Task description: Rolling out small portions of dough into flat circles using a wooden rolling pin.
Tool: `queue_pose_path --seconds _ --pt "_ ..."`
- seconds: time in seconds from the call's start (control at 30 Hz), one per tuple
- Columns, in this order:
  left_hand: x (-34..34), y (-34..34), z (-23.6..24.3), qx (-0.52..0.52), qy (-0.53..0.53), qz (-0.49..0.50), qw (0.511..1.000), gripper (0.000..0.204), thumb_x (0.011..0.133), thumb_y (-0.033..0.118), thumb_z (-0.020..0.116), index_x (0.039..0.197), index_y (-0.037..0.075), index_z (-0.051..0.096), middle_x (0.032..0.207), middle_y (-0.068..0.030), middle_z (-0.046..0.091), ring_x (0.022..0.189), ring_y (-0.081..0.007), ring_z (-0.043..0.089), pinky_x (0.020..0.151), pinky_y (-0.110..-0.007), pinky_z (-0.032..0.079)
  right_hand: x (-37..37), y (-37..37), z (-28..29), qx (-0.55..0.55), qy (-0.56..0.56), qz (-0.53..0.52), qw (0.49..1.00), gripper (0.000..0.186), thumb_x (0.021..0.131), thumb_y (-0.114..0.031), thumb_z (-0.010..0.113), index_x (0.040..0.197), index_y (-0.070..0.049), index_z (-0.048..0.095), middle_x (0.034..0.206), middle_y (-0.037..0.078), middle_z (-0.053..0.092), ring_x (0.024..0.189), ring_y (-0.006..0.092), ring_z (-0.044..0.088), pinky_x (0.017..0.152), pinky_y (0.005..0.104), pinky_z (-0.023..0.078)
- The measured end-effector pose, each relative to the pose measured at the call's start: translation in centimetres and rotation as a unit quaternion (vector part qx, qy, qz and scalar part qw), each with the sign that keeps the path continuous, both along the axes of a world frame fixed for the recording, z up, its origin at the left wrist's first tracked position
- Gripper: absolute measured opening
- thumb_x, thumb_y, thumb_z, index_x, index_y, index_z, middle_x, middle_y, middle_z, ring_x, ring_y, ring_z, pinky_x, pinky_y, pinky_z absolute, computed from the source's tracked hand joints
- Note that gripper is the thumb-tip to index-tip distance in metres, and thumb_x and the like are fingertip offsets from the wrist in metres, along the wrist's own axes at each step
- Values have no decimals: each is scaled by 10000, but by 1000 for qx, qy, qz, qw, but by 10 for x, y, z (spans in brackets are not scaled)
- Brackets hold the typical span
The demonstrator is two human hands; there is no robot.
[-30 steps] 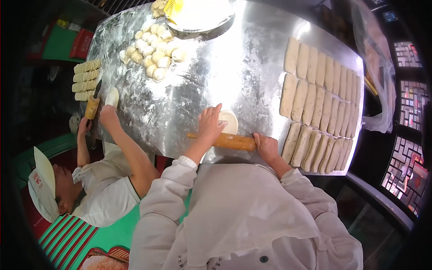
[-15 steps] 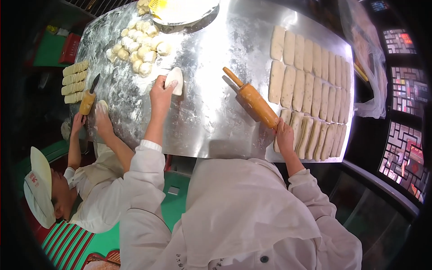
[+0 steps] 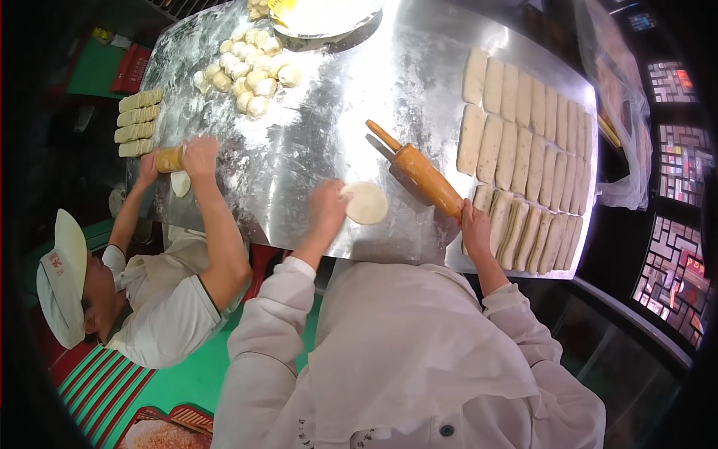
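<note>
My left hand [image 3: 327, 212], slightly blurred, pinches the left edge of a flat, round piece of dough [image 3: 367, 203] near the front edge of the metal table. My right hand [image 3: 476, 224] is closed around the near handle of a wooden rolling pin [image 3: 428, 178]. The pin slants away to the far left, and its far handle points toward the middle of the table. Just right of my right hand lie rows of long, pale dough strips [image 3: 517, 146].
Floured dough balls [image 3: 250, 71] are heaped at the far left of the steel table [image 3: 321, 127], beside a large round pan [image 3: 325, 22]. A co-worker [image 3: 161, 314] at my left rolls dough [image 3: 180, 183] with another rolling pin [image 3: 169, 159]. Folded dough strips [image 3: 137, 123] lie beyond.
My left hand has brought the dough toward me and to the right, and its round face now shows. The co-worker now has both hands on their pin, over the dough.
</note>
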State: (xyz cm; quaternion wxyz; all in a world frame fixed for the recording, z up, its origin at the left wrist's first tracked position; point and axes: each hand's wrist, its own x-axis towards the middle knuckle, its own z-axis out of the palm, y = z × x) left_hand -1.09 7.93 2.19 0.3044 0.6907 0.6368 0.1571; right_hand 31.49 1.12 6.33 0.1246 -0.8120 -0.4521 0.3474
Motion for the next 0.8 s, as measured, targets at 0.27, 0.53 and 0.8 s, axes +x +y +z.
queue_pose_path --seconds 0.27,0.53,0.8 --pt "-104 55 62 193 -2 120 974 209 837 76 689 989 9 563 946 -156 589 869 -313 600 774 -387 481 2 -14 -23 36 -50 147 987 383 1022 -258 341 860 -34 606 694 120 657 667 333 639 653 443 492" --pt "-61 -20 47 -146 -399 234 874 156 869 137 702 964 42 623 858 -25 634 810 -71 563 733 -262 455 -4 -4 -43 -25 58 0 998 596 1003 -448 381 706 -26 679 608 121 625 580 283 590 654 382 476" --pt "-119 22 6 19 10 251 968 206 814 107 697 965 13 593 988 -175 621 935 -366 581 837 -438 456 -11 -1 -75 -5 62 45 997 534 1000 -438 415 868 11 673 694 168 650 636 300 618 667 404 485"
